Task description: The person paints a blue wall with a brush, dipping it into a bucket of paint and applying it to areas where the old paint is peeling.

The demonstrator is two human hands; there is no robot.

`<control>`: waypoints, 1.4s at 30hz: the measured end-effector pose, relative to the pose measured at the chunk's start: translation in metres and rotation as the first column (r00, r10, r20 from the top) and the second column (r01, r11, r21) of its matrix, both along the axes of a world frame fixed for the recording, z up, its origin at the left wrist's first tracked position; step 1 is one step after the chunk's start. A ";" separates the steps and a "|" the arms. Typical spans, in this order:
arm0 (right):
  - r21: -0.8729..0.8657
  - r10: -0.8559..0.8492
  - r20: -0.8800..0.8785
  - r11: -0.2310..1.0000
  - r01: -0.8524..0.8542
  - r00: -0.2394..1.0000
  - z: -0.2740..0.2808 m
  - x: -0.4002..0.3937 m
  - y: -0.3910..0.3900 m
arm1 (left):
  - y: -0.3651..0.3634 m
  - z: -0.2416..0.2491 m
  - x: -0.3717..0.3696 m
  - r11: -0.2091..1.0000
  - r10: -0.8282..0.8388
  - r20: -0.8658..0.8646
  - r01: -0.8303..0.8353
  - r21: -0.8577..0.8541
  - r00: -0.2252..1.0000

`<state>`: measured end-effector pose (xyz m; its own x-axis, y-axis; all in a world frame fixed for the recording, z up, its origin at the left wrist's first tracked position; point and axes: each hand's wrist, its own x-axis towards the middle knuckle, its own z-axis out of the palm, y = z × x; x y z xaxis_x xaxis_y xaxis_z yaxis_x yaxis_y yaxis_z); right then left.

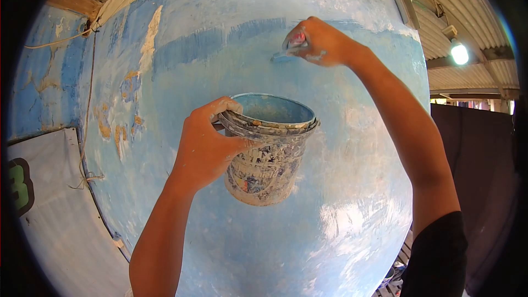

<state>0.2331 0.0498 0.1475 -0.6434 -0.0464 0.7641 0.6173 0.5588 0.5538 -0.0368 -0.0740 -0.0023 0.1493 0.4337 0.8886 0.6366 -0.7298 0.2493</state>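
My left hand (206, 137) grips a paint-spattered bucket (264, 173) by its upper edge, thumb on the outer side and fingers over the rim. Blue paint coats the bucket's inner wall, and it is held upright in front of the wall. Higher up and to the right, my right hand (322, 44) is closed around a paintbrush (283, 58). Its bluish tip meets the wall, while the fist hides most of the handle. Paint smears mark the fingers. Wet-looking darker blue strokes run across the upper part of the light blue wall (220, 82).
Peeling patches (129, 88) scar the wall's left side. A white banner (55, 203) hangs at lower left, with a cord (88, 110) beside it. At right are a lit bulb (458, 53) and a dark sheet (473, 187), under a corrugated roof (473, 16).
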 end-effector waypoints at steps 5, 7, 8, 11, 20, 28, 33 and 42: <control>0.174 0.080 -0.201 0.984 -0.045 0.976 0.045 -0.016 0.009 | 0.006 0.007 -0.012 0.999 -0.038 0.005 0.038 -0.015 0.999; 0.191 0.058 -0.230 0.982 -0.013 0.971 0.042 -0.024 0.015 | 0.005 0.010 -0.013 0.998 -0.044 -0.004 0.044 -0.037 0.999; 0.122 -0.013 -0.234 0.992 0.042 0.972 0.031 -0.027 0.022 | 0.006 0.011 -0.014 0.997 -0.052 -0.011 0.051 -0.056 0.999; 0.054 -0.011 -0.181 0.998 0.021 0.983 -0.009 -0.022 0.026 | 0.010 0.009 -0.014 0.997 -0.072 -0.005 0.072 -0.013 0.997; 0.204 0.037 -0.204 0.979 0.006 0.978 0.040 -0.007 0.002 | 0.008 0.007 -0.012 0.998 -0.060 0.030 0.061 -0.014 0.998; 0.041 -0.067 -0.014 0.997 0.068 0.998 -0.040 0.001 -0.008 | 0.023 0.006 -0.013 0.993 -0.116 -0.021 0.115 -0.022 0.993; 0.000 -0.036 -0.142 0.999 0.037 0.989 0.012 0.014 -0.016 | 0.028 0.004 0.001 0.985 -0.168 -0.010 0.168 -0.028 0.986; 0.004 0.052 -0.165 0.999 -0.052 0.985 -0.033 0.006 0.000 | 0.037 0.008 -0.024 0.972 -0.234 -0.052 0.235 0.006 0.971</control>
<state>0.2388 0.0496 0.1148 -0.5055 -0.0761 0.8595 0.6702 0.5927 0.4467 -0.0607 -0.0368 0.0053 0.2908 0.3708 0.8820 0.4588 -0.8630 0.2116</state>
